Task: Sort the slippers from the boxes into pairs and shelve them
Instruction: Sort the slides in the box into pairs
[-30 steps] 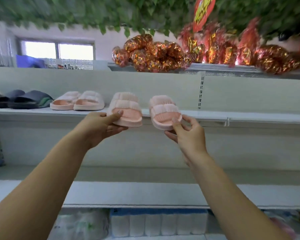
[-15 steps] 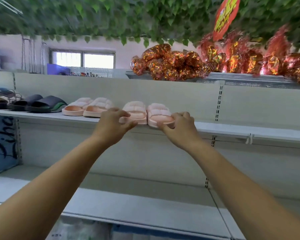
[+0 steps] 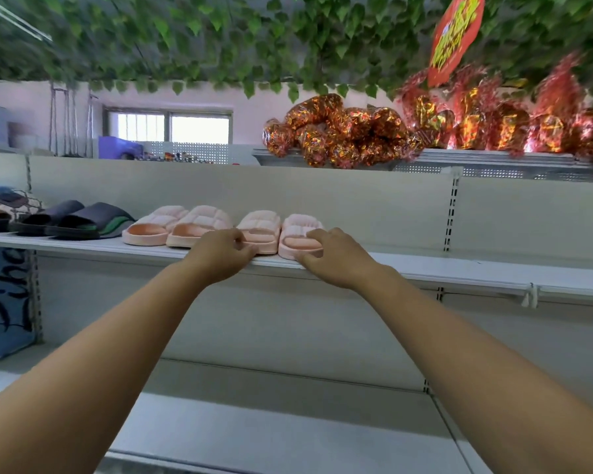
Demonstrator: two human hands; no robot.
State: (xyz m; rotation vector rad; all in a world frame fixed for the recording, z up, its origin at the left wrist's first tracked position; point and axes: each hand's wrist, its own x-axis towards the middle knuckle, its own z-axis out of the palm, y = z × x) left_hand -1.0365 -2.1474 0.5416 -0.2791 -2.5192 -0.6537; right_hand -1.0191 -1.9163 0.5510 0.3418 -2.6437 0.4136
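Observation:
Two pink quilted slippers rest side by side on the upper white shelf point(image 3: 459, 271), toes toward the back panel. My left hand point(image 3: 220, 256) pinches the heel of the left pink slipper point(image 3: 262, 224) with curled fingers. My right hand point(image 3: 336, 260) lies over the heel of the right pink slipper point(image 3: 300, 224), thumb at the shelf's front edge. Just to their left stands another matching pink pair point(image 3: 178, 224).
A dark slipper pair with green trim point(image 3: 79, 218) and more dark footwear sit farther left on the same shelf. Foil-wrapped red-gold packs point(image 3: 339, 131) fill the top shelf under hanging leaves. Below is a lower white shelf point(image 3: 271, 422); a blue printed panel point(image 3: 0, 302) stands at the left.
Both hands carried the two pink slippers from mid-air forward onto the upper shelf and set them down together beside the other pink pair. The view shifted left and closer.

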